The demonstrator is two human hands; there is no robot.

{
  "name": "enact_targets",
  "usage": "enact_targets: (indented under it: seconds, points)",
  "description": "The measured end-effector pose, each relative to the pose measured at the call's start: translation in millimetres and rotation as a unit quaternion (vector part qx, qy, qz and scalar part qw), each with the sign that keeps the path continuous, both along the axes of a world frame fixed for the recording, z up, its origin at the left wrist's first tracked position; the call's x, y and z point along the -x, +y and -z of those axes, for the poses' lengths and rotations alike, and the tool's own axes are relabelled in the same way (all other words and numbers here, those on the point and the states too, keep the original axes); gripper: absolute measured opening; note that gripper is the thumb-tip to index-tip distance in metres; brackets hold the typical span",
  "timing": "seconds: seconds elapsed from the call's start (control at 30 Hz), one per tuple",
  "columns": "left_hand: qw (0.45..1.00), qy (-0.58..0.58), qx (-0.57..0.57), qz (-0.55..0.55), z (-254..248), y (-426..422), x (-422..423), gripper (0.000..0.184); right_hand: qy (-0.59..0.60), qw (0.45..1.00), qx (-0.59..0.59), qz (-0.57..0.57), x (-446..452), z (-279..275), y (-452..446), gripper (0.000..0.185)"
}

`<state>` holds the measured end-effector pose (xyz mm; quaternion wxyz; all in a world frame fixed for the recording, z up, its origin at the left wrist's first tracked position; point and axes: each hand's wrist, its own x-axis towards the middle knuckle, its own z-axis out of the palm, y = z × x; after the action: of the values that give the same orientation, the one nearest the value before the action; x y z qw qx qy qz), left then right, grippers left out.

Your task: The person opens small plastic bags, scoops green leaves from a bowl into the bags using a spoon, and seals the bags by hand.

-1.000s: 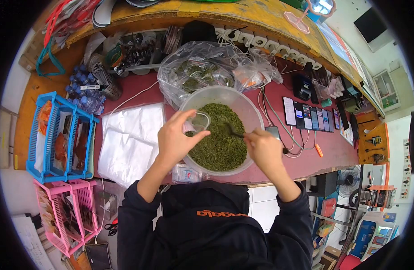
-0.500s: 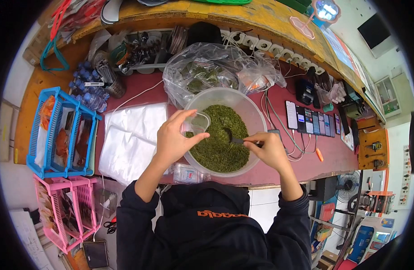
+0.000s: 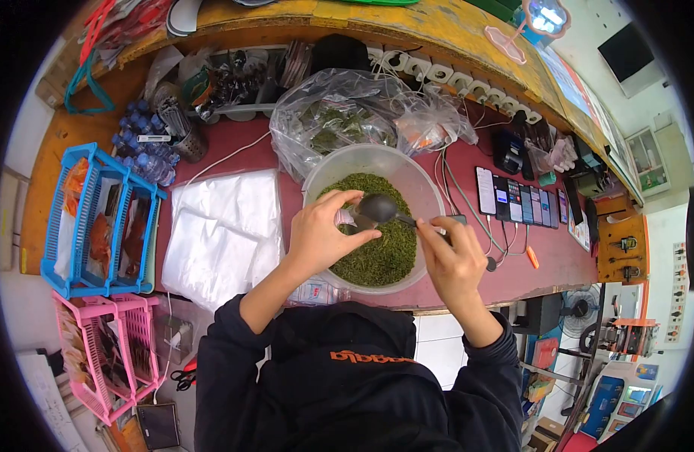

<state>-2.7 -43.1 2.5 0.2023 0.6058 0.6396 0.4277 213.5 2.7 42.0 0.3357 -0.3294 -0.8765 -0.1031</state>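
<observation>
Here, one black spoon (image 3: pixel 378 208) hangs over one wide bowl (image 3: pixel 428 192) of green flakes (image 3: pixel 377 264), its head close by the small clear container (image 3: pixel 345 218). The spoon looks light and stiff, best pinched along its handle, as the right hand (image 3: pixel 454 260) does; the container, curled within the left hand (image 3: pixel 321 235), seems thin, easily squeezed, best held gently by its sides. On the counter (image 3: pixel 513 282) lie two overlapping stacks of plastic sheets (image 3: pixel 211 256), and at least six phones (image 3: pixel 486 190).
</observation>
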Motion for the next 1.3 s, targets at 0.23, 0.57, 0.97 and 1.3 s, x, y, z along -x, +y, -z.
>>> enact_targets:
  seconds: [0.23, 0.57, 0.97, 1.3]
  points:
    - [0.998, -0.012, -0.037, -0.058, 10, 0, 11, 0.059, -0.083, 0.982, 0.161, 0.056, -8, 6, 8, 0.004]
    - [0.993, -0.024, -0.107, -0.050, 10, -6, 27, 0.049, -0.121, 0.941, 0.313, -0.039, 23, 37, 2, 0.012]
    - [1.000, 0.011, -0.002, 0.009, 8, -4, 2, 0.059, -0.001, 0.997, 0.076, 0.010, 2, -12, -9, 0.016]
    - [0.990, 0.062, -0.090, -0.087, 17, -18, -22, 0.066, 0.039, 0.948, 0.288, -0.128, 36, 1, 6, 0.016]
